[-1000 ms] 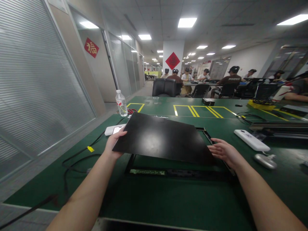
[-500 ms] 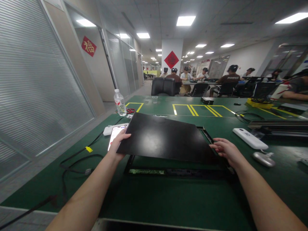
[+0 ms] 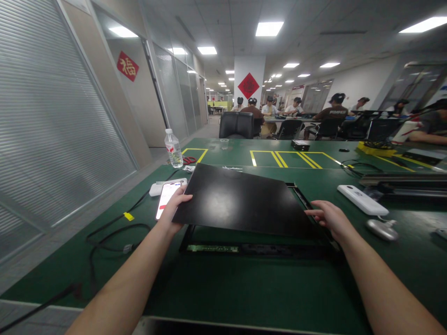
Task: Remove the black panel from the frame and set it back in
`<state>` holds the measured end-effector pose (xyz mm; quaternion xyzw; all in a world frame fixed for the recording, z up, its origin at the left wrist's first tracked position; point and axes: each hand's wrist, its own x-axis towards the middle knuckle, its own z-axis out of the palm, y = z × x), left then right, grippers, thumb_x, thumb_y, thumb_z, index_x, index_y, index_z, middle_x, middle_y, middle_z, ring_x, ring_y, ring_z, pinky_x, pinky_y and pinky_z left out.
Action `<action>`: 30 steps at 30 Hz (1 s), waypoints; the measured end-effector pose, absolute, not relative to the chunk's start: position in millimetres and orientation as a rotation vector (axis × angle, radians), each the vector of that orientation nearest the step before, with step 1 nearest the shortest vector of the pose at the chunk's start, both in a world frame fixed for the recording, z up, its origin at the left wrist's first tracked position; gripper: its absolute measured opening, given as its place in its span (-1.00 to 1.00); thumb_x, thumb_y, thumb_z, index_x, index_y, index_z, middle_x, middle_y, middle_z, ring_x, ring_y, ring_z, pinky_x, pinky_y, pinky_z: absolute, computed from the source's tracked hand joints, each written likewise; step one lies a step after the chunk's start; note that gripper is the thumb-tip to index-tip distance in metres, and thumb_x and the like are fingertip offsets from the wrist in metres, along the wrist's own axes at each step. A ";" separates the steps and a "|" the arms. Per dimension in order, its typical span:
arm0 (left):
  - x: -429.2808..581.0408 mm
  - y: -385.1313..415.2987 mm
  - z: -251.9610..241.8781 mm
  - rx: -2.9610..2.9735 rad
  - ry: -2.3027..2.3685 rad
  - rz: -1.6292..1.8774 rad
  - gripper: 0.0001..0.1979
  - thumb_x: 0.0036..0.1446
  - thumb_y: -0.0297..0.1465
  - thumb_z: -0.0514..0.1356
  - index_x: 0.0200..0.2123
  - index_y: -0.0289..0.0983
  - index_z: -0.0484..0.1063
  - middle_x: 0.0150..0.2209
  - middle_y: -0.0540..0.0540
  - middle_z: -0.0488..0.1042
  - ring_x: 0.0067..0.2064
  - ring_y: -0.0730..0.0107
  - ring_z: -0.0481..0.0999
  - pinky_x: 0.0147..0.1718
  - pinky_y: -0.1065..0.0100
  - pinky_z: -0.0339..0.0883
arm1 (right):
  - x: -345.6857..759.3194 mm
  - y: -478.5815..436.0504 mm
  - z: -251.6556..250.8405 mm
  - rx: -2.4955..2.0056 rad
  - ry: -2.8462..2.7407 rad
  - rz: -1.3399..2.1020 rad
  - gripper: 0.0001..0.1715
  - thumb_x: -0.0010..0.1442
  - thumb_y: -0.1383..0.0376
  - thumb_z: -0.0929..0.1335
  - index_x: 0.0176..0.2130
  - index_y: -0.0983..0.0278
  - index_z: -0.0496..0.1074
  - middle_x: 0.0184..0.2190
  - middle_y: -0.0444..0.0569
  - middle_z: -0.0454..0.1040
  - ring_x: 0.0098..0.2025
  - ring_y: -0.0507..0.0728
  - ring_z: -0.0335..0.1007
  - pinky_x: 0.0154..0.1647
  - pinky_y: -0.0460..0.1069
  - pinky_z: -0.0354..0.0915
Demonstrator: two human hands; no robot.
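Observation:
My left hand is closed on the left edge of a flat black panel, thumb on top and the other fingers hidden beneath. The panel's left side is raised and its right side sits lower, over a thin black rectangular frame lying on the table. A green circuit strip shows along the frame's near side. At the panel's right edge is my right hand, its index finger stretched out to the edge and the other fingers loosely bent. Whether that fingertip presses the panel or the frame, I cannot make out.
On the green table, a phone lies beside my left hand. Behind it stand a water bottle and red-handled scissors. Black cables run along the left. A white power bank and a silver mouse-like object lie right.
My left hand and the panel's left edge have shifted slightly to the right. On my right hand the index finger now points out more, with the other fingers curled lower.

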<state>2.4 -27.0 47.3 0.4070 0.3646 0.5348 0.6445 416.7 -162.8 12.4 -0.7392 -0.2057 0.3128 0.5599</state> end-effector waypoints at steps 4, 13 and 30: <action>2.6 -27.7 47.7 0.937 0.842 1.208 -0.49 -0.30 -0.46 0.38 -0.14 -0.26 0.52 -0.32 -0.03 0.62 -0.37 0.26 0.58 -0.42 0.36 0.42 | 417.2 -163.6 13.4 -1.735 -0.477 0.740 -0.81 0.17 0.27 0.28 -0.17 0.23 0.37 -0.48 0.07 0.60 -0.56 0.05 0.22 -0.65 -0.12 0.05; 2.0 -24.2 41.5 0.959 0.831 1.164 -0.47 -0.23 -0.47 0.39 -0.07 -0.28 0.54 -0.27 -0.09 0.64 -0.31 0.20 0.61 -0.40 0.36 0.43 | 421.0 -163.6 10.0 -1.727 -0.471 0.727 -0.75 0.17 0.19 0.27 -0.16 0.23 0.36 -0.44 0.12 0.60 -0.56 0.07 0.22 -0.64 -0.09 0.07; 3.7 -25.5 42.3 0.944 0.802 1.135 -0.40 -0.22 -0.48 0.39 0.01 -0.31 0.55 -0.22 -0.15 0.66 -0.24 0.14 0.64 -0.41 0.38 0.44 | 425.6 -166.0 8.4 -1.768 -0.524 0.658 -0.71 0.13 0.13 0.28 -0.17 0.23 0.35 -0.46 0.10 0.60 -0.58 0.07 0.18 -0.62 -0.08 0.05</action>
